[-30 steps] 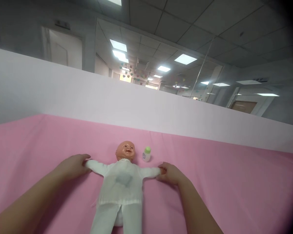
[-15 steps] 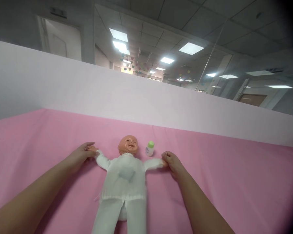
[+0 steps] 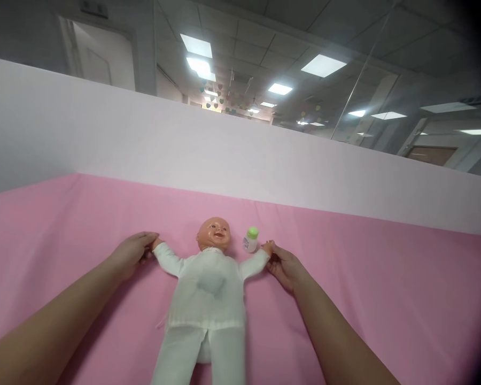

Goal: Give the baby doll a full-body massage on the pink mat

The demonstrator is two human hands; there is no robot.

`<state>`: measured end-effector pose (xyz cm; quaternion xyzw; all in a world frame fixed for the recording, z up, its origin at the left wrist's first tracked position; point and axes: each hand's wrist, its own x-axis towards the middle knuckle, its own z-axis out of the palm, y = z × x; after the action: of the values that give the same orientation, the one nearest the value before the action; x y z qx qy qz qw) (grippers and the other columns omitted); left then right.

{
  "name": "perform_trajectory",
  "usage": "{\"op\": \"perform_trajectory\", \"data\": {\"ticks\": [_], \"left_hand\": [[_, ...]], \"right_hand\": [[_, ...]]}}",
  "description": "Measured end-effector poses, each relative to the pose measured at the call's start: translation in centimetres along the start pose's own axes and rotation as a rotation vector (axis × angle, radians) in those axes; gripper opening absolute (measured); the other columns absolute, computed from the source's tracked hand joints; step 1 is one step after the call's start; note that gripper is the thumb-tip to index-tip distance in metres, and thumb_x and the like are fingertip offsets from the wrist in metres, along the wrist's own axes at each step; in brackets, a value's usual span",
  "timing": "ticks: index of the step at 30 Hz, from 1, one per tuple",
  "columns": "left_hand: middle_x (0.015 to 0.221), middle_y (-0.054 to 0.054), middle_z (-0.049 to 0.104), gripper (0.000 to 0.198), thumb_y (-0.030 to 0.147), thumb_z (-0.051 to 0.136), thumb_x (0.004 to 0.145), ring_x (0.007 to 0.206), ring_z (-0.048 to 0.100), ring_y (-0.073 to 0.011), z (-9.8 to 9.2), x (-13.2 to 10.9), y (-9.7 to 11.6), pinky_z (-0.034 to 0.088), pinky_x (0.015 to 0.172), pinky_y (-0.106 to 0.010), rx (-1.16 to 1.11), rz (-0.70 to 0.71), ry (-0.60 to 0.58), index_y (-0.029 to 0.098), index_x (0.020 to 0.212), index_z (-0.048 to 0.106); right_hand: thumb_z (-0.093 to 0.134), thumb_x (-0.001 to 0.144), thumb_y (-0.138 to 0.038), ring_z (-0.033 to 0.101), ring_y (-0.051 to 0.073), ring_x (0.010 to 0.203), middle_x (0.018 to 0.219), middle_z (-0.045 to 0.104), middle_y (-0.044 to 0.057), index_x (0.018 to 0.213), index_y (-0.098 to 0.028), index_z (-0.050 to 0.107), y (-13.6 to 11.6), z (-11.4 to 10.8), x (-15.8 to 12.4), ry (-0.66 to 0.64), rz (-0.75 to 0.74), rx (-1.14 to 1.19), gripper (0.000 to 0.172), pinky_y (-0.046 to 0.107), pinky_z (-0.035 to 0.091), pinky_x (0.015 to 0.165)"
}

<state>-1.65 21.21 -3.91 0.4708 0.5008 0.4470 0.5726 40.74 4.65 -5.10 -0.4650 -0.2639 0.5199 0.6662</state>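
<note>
A baby doll (image 3: 208, 289) in white clothes lies on its back, with its head away from me and a grey-blue stain on its chest. My left hand (image 3: 133, 254) is closed around the doll's hand on the left, at the end of the outstretched arm. On the other side, my right hand (image 3: 285, 266) pinches the doll's other hand (image 3: 268, 248), which is raised a little. Between the doll's head and that hand stands a small white bottle (image 3: 250, 242) with a green cap. The doll's feet fall outside the view.
A pink sheet (image 3: 364, 299) covers the surface under the doll. Behind it runs a low white wall (image 3: 224, 152), with glass panes and lit ceiling panels beyond. A pale door (image 3: 100, 56) shows at the back left.
My right hand has lifted the doll's hand on that side upward, so that arm now angles up toward the bottle. My left hand keeps hold of the other one. The view has shifted slightly.
</note>
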Motion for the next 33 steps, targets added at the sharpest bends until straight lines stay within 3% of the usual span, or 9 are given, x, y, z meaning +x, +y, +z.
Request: {"op": "perform_trajectory", "data": {"ticks": [5, 8, 12, 17, 23, 28, 33], "left_hand": [[0.079, -0.002, 0.066, 0.044, 0.037, 0.081, 0.065, 0.051, 0.046, -0.0083, -0.2, 0.1, 0.0, 0.034, 0.039, -0.019, -0.010, 0.009, 0.004, 0.015, 0.100, 0.068], [0.068, 0.001, 0.058, 0.037, 0.036, 0.082, 0.065, 0.052, 0.044, -0.0079, -0.4, 0.2, 0.1, 0.033, 0.040, -0.018, -0.012, 0.018, 0.001, 0.014, 0.092, 0.069], [0.070, -0.001, 0.059, 0.036, 0.033, 0.084, 0.064, 0.053, 0.042, -0.0078, -1.0, 0.3, 0.1, 0.032, 0.040, -0.018, -0.017, 0.032, -0.002, 0.013, 0.092, 0.071], [0.075, -0.001, 0.060, 0.037, 0.038, 0.084, 0.072, 0.057, 0.042, -0.0076, -1.8, 0.4, -0.1, 0.034, 0.043, -0.017, -0.016, 0.057, -0.075, 0.013, 0.096, 0.071], [0.067, 0.004, 0.049, 0.039, 0.050, 0.076, 0.083, 0.058, 0.041, -0.0074, -1.7, 0.5, -0.3, 0.036, 0.046, -0.018, 0.079, 0.053, -0.085, 0.014, 0.087, 0.061], [0.072, 0.002, 0.055, 0.038, 0.046, 0.081, 0.074, 0.055, 0.044, -0.0083, -1.8, 0.6, -0.4, 0.038, 0.044, -0.020, 0.009, 0.031, -0.022, 0.015, 0.091, 0.067], [0.072, -0.002, 0.061, 0.036, 0.037, 0.083, 0.071, 0.057, 0.049, -0.0103, -2.1, 0.6, -0.8, 0.041, 0.044, -0.019, -0.052, 0.049, -0.001, 0.015, 0.098, 0.073]], "right_hand": [[0.080, 0.081, -0.048, 0.043, 0.008, 0.051, 0.068, 0.059, 0.000, 0.102, -0.017, 0.074, 0.0, -0.8, 0.2, 0.033, 0.032, -0.214, 0.038, 0.017, 0.030, 0.038], [0.082, 0.078, -0.042, 0.036, 0.004, 0.048, 0.077, 0.066, 0.003, 0.100, -0.016, 0.074, -0.4, -1.5, 0.3, -0.008, 0.060, -0.199, 0.036, 0.016, 0.022, 0.037], [0.083, 0.075, -0.034, 0.035, 0.002, 0.049, 0.095, 0.071, 0.006, 0.095, -0.016, 0.070, -0.8, -2.2, 0.1, -0.081, 0.086, -0.168, 0.031, 0.014, 0.023, 0.038], [0.086, 0.073, -0.035, 0.038, 0.003, 0.049, 0.076, 0.063, -0.001, 0.092, -0.018, 0.065, -0.8, -2.8, 0.1, -0.089, 0.063, -0.183, 0.033, 0.013, 0.027, 0.040], [0.079, 0.078, -0.052, 0.035, 0.005, 0.043, 0.062, 0.057, -0.004, 0.087, -0.018, 0.063, -0.3, -2.6, -0.2, -0.087, -0.012, -0.336, 0.039, 0.018, 0.024, 0.037], [0.072, 0.081, -0.064, 0.036, 0.004, 0.042, 0.084, 0.071, 0.003, 0.085, -0.018, 0.061, 0.0, -2.0, -0.3, -0.013, -0.058, -0.380, 0.047, 0.019, 0.026, 0.035], [0.071, 0.084, -0.056, 0.038, 0.005, 0.043, 0.091, 0.074, 0.006, 0.094, -0.018, 0.064, 0.0, -1.8, -0.3, 0.044, -0.075, -0.334, 0.040, 0.020, 0.030, 0.036]]}}
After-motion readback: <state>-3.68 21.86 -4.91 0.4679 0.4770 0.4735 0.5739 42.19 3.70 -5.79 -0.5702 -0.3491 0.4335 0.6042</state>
